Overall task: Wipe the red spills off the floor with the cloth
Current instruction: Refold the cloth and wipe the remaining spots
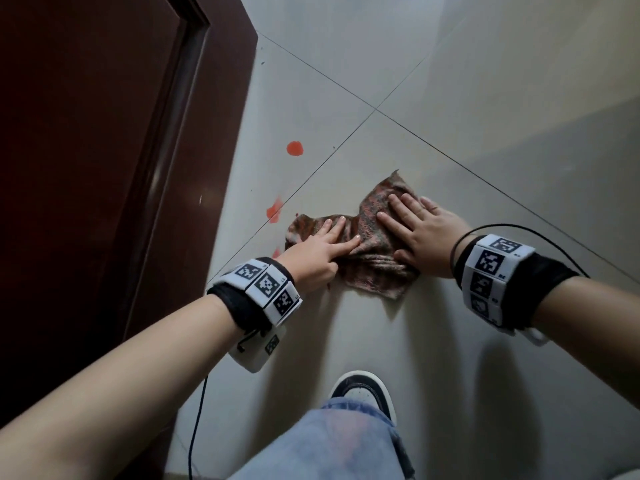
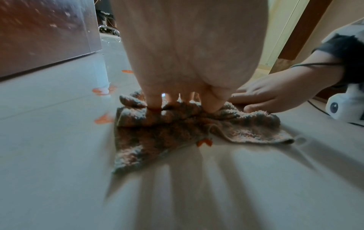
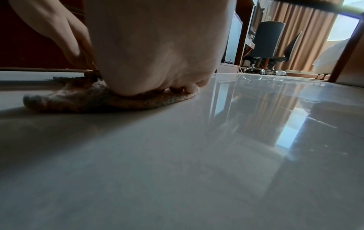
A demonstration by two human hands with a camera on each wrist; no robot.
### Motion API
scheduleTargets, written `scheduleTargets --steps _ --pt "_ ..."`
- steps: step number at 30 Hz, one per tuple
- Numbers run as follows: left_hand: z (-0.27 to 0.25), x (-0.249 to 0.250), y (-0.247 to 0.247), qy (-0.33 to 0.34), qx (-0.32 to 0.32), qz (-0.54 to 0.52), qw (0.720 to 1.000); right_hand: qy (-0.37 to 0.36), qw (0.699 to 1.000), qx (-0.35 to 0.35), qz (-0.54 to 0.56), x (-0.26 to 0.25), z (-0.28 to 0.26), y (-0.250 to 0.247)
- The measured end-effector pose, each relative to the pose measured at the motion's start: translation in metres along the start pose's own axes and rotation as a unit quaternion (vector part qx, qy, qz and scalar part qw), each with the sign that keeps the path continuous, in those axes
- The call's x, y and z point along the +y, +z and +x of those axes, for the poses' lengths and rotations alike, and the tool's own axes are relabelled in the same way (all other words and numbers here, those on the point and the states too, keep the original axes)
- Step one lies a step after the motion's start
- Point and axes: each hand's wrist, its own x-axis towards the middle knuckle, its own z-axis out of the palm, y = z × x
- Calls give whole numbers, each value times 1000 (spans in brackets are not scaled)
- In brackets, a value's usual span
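A brown-and-grey mottled cloth (image 1: 367, 247) lies bunched on the pale tiled floor (image 1: 450, 341). My left hand (image 1: 322, 249) presses its left part with straight fingers. My right hand (image 1: 415, 232) lies flat on its right part, fingers spread. Red spills sit left of the cloth: a round one (image 1: 294, 148) farther off, a smear (image 1: 274, 210) by the grout line, and a small one (image 1: 276, 252) beside my left hand. In the left wrist view the cloth (image 2: 157, 140) shows a red speck (image 2: 204, 142) at its near edge. The right wrist view shows my palm (image 3: 153, 54) on the cloth (image 3: 74, 99).
A dark brown door (image 1: 104, 168) runs along the left, close to the spills. My shoe (image 1: 363, 393) and jeans leg stand just behind the cloth. A cable (image 1: 197, 427) hangs from my left wrist. Office chairs (image 3: 263, 42) and curtains stand far off to the right.
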Motion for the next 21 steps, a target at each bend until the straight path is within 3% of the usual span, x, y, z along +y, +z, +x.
scheduleTargets --steps 4,10,21 --pt "-16 -11 12 3 -31 17 999 -28 998 54 -1 -13 -1 8" --pt "-29 -25 19 29 -74 46 996 -76 996 48 18 -35 -5 12" --pt "-46 -46 25 34 -58 38 997 -124 992 10 -11 -61 9 6"
